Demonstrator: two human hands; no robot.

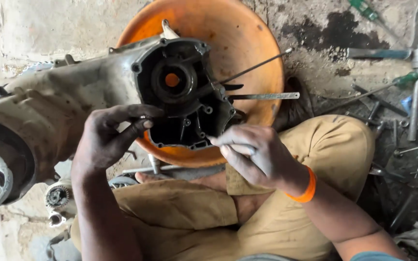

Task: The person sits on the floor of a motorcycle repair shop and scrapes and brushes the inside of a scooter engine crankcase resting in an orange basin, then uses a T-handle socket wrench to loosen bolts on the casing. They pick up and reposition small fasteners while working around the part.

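Engine casing (73,101), grey and oily, stretches from the left edge to the middle of the frame, its open black end (185,96) resting over an orange basin (247,43) at top centre. My left hand (107,137), blackened with grease, sits just left of that opening, thumb and forefinger pinched on something small at the casing's edge; I cannot tell what it is. My right hand (255,154), with an orange band (306,186) at the wrist, reaches in from lower right, fingers pressed together and touching the lower right rim of the opening. Thin metal rods (257,65) lie across the basin. Tools (402,77), including green-handled screwdrivers, are scattered on the stained floor at upper right. My khaki-clad legs fill the bottom centre. As I judge it, greasy fingers could let the small piece slip into the dark cavity or the basin, and the casing, balanced on the basin rim, could tip if I press unevenly.
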